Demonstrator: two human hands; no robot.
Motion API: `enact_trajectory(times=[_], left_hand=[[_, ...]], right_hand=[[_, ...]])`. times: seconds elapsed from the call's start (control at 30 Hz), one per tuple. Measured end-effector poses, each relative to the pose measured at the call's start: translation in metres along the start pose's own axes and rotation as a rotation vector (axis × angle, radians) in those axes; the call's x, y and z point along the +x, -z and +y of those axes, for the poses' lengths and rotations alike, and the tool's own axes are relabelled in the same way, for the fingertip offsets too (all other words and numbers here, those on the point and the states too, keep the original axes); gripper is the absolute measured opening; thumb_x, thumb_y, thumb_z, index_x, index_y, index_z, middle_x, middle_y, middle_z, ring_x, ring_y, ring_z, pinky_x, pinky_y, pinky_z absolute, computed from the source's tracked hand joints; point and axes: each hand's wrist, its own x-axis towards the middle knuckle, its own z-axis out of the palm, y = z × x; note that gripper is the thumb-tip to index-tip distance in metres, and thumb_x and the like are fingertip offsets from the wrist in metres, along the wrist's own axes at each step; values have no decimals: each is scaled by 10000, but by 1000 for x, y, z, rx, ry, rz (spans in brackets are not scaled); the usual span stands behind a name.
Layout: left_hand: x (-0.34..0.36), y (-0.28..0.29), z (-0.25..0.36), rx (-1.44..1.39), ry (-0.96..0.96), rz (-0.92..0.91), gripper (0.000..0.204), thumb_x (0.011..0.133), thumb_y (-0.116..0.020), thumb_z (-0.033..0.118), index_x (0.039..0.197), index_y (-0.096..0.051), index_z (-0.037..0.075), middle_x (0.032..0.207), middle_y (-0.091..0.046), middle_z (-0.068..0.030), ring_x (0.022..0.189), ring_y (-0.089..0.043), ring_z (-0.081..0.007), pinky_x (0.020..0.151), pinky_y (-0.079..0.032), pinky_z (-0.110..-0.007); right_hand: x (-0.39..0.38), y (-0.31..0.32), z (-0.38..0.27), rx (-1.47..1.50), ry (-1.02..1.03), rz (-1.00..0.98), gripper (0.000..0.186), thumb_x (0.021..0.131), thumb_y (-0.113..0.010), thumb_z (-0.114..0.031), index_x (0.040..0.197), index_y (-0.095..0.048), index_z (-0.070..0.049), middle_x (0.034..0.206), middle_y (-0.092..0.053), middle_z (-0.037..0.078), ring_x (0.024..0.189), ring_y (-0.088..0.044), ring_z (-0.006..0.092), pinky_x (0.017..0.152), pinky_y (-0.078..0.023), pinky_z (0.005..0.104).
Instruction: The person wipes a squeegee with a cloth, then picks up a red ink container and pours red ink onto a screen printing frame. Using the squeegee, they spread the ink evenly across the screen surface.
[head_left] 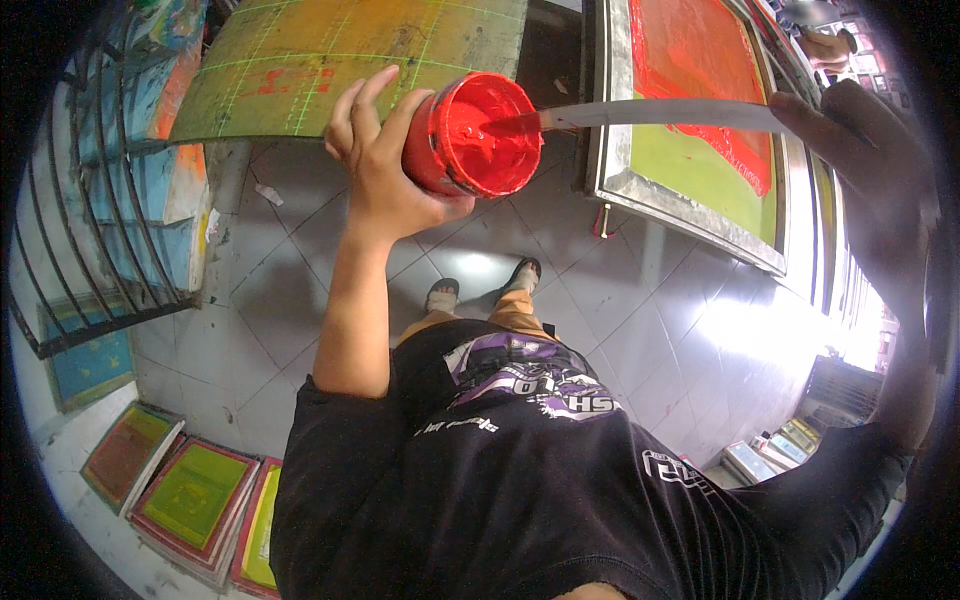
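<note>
My left hand [385, 165] is wrapped around a can [428, 155] of thick red ink. The can is tipped, so its open mouth faces up and to the right, with red smears along its rim. In my right hand [865, 140], at the upper right, is the end of a long, flat, pale spatula [660, 112]. Its far end is coated red and reaches into the mouth of the can. Below the blade lies a metal-edged printing screen [700, 205], its green mesh partly covered with red ink.
A curved board [360, 50] with green grid lines is at the top. On the left is a black barred rack [105, 200]; several framed screens [195, 490] lean at lower left. Part of another person [825, 48] shows at upper right. My feet stand on a tiled floor [640, 290].
</note>
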Motion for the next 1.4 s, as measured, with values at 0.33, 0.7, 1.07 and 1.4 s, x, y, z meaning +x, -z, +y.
enact_trajectory(times=[0.33, 0.7, 1.07, 1.4], left_hand=[[4, -3, 8, 17, 1, -9, 796, 346, -796, 349, 1081, -563, 151, 1289, -396, -86, 1235, -269, -322, 968, -210, -499], [2, -4, 11, 50, 18, 30, 771, 342, -784, 325, 1060, -558, 159, 1278, -412, -66, 1236, -272, -311, 939, -193, -512], [-7, -11, 6, -25, 13, 57, 831, 333, -791, 379, 1084, -537, 129, 1286, -404, -80, 1231, -259, -319, 951, -183, -508], [-13, -14, 4, -17, 46, 82, 882, 316, -795, 410, 1109, -527, 131, 1293, -391, -89, 1236, -239, -326, 965, -176, -509]], right_hand=[[15, 7, -25, 50, -230, 43, 343, 759, -610, -48, 1100, -591, -82, 693, -477, 78, 591, -499, 185, 518, -415, 326], [18, 19, -31, 14, -160, -164, 285, 760, -571, -9, 1029, -639, -70, 729, -588, 118, 609, -564, 219, 558, -441, 343], [17, 6, -30, 422, -367, -70, 229, 800, -544, 9, 1001, -644, -34, 849, -633, 103, 689, -612, 210, 633, -504, 317], [16, 15, -44, -177, -98, 64, 287, 736, -606, -57, 990, -652, -181, 735, -545, 29, 661, -572, 166, 545, -470, 300]])
